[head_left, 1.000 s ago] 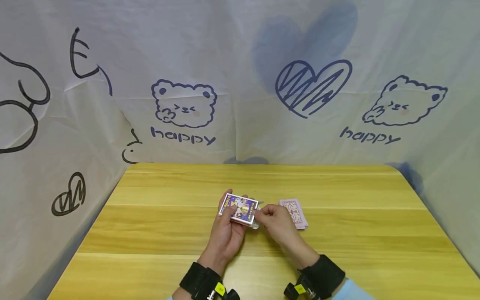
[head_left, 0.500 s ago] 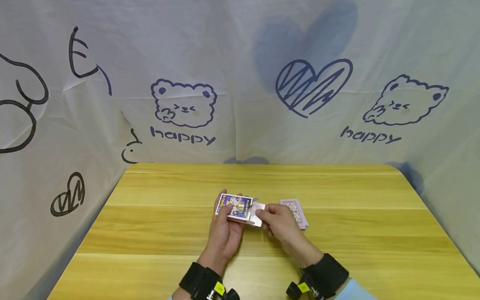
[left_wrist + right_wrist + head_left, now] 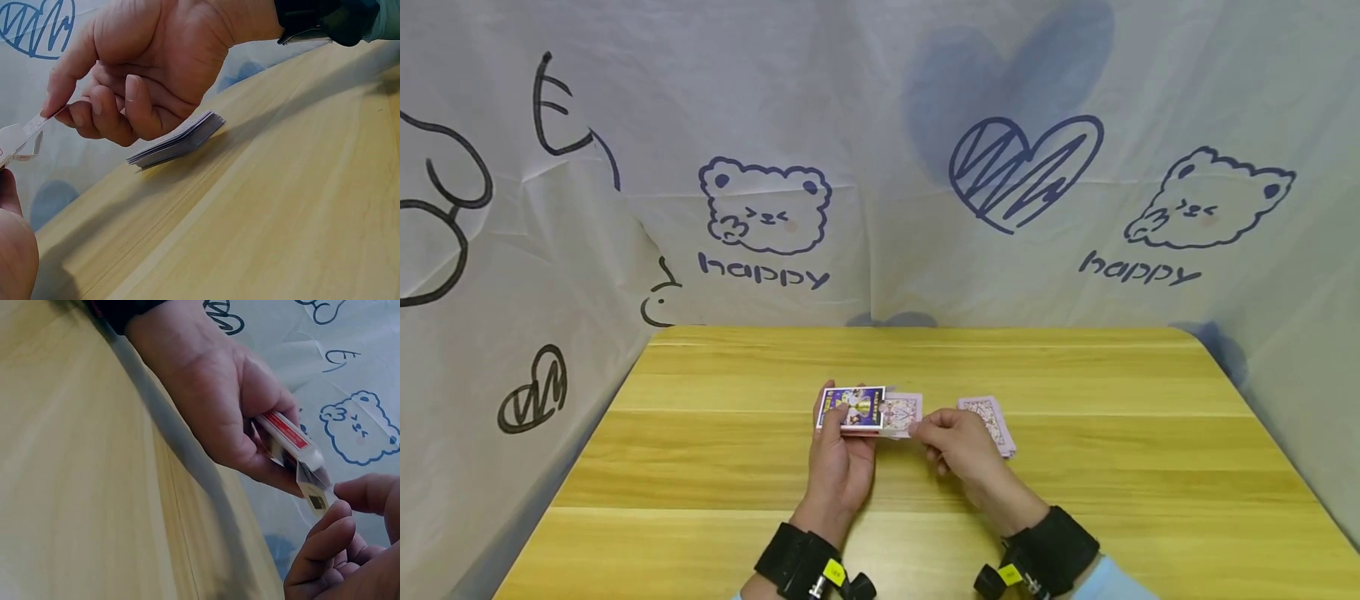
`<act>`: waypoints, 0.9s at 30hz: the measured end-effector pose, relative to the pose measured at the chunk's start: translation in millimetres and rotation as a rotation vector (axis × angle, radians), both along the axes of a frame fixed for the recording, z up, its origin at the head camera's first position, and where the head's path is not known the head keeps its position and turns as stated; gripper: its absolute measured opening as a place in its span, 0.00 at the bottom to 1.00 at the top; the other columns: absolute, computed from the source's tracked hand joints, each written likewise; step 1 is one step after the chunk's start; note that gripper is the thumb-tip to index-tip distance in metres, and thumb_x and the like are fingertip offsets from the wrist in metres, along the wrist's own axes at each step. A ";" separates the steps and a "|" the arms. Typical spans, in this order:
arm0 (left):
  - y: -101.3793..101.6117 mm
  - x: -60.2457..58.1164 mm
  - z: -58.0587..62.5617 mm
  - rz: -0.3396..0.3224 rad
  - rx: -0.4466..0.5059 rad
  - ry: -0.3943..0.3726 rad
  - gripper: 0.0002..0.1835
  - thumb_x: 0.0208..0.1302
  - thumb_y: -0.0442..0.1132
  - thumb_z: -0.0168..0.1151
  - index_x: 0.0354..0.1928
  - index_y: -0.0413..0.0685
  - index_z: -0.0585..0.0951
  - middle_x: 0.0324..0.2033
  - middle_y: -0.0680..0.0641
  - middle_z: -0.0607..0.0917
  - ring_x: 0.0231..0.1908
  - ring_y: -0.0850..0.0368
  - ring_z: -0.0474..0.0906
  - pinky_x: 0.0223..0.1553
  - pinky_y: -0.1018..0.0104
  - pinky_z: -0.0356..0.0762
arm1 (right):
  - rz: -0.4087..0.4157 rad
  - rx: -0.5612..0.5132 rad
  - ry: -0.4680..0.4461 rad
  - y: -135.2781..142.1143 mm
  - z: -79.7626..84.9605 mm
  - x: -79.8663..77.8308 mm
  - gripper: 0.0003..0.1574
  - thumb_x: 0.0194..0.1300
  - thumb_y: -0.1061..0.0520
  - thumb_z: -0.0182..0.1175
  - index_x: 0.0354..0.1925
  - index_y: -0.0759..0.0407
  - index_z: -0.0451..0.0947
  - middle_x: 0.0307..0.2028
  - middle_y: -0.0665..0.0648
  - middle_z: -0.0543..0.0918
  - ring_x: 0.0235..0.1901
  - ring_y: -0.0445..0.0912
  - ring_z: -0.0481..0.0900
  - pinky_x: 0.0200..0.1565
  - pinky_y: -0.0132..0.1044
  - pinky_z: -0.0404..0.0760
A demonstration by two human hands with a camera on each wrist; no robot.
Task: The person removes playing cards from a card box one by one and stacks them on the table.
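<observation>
In the head view my left hand (image 3: 842,467) holds a small purple and yellow card box (image 3: 867,407), its thumb across the printed face. Out of the box's right end sticks a playing card (image 3: 902,408) with a pink patterned back. Thumb and index finger of my right hand (image 3: 966,450) pinch that card near its lower right corner; the other fingers are curled. The right wrist view shows the box's red and white side (image 3: 290,434) in the left hand, with an end flap (image 3: 315,497) standing open. Whether more cards are inside is hidden.
A stack of pink-backed playing cards (image 3: 987,423) lies on the wooden table (image 3: 1112,467), just beyond the right hand. White cloth (image 3: 880,125) with drawn bears and hearts hangs behind the table and at its sides.
My left hand and the box have moved left, away from the right hand, which stays nearly in place. The card has come out of the box, so much of its back now shows.
</observation>
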State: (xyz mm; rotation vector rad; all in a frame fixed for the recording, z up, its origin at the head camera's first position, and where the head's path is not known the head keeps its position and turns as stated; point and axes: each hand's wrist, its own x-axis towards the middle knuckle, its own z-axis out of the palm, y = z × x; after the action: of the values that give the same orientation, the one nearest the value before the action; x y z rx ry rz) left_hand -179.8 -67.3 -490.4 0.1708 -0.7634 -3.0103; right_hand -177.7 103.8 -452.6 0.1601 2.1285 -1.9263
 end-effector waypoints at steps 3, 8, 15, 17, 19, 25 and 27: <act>-0.4 -0.4 0.4 0.023 0.002 -0.011 0.33 0.73 0.34 0.44 0.75 0.60 0.48 0.72 0.38 0.53 0.66 0.49 0.64 0.65 0.64 0.69 | -0.012 -0.013 0.002 4.5 2.7 -2.6 0.13 0.58 0.56 0.66 0.31 0.67 0.80 0.17 0.53 0.75 0.17 0.43 0.70 0.16 0.31 0.69; -0.6 -1.5 1.4 0.050 -0.011 -0.038 0.32 0.73 0.36 0.44 0.74 0.59 0.50 0.71 0.39 0.55 0.64 0.50 0.66 0.62 0.64 0.73 | -0.059 -0.047 0.010 18.4 12.9 -9.4 0.11 0.61 0.58 0.62 0.34 0.68 0.78 0.22 0.57 0.80 0.20 0.45 0.73 0.16 0.29 0.71; -0.4 -2.2 0.0 0.040 0.002 -0.049 0.31 0.72 0.35 0.44 0.73 0.61 0.51 0.72 0.40 0.54 0.64 0.50 0.66 0.63 0.62 0.72 | -0.123 -0.093 0.042 46.5 22.3 -21.9 0.14 0.67 0.58 0.56 0.45 0.69 0.74 0.27 0.58 0.82 0.22 0.42 0.76 0.17 0.29 0.74; -0.2 -1.7 -0.2 0.031 0.000 -0.046 0.31 0.73 0.35 0.44 0.74 0.61 0.51 0.72 0.40 0.53 0.64 0.50 0.66 0.64 0.62 0.71 | -0.137 -0.090 0.040 53.5 22.4 -25.2 0.15 0.67 0.58 0.58 0.46 0.69 0.73 0.27 0.56 0.80 0.22 0.41 0.75 0.18 0.28 0.74; 0.0 -1.2 -0.4 0.024 0.001 -0.050 0.31 0.73 0.35 0.44 0.74 0.61 0.51 0.73 0.40 0.53 0.65 0.50 0.65 0.64 0.62 0.70 | -0.154 -0.088 0.024 60.0 21.4 -27.8 0.17 0.66 0.57 0.60 0.47 0.68 0.74 0.26 0.55 0.78 0.23 0.41 0.73 0.18 0.28 0.74; 0.6 -0.5 -0.6 0.016 -0.007 -0.050 0.30 0.72 0.35 0.45 0.72 0.62 0.53 0.73 0.40 0.52 0.65 0.50 0.65 0.65 0.62 0.70 | -0.205 -0.110 -0.016 77.1 18.8 -31.5 0.21 0.65 0.53 0.63 0.49 0.66 0.73 0.32 0.55 0.79 0.26 0.41 0.75 0.20 0.27 0.77; 0.7 -0.3 -0.5 0.016 -0.006 -0.048 0.31 0.72 0.35 0.45 0.72 0.62 0.52 0.73 0.40 0.53 0.65 0.50 0.65 0.65 0.62 0.70 | -0.215 -0.133 -0.023 83.4 17.8 -32.8 0.22 0.65 0.53 0.63 0.51 0.66 0.73 0.34 0.55 0.81 0.27 0.40 0.77 0.21 0.27 0.79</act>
State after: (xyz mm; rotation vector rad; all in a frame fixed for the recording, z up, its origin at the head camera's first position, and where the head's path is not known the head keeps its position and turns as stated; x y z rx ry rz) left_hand -180.1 -66.7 -491.0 0.2479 -0.7711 -2.9988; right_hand -210.5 187.2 -434.8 0.3966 2.0319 -2.1660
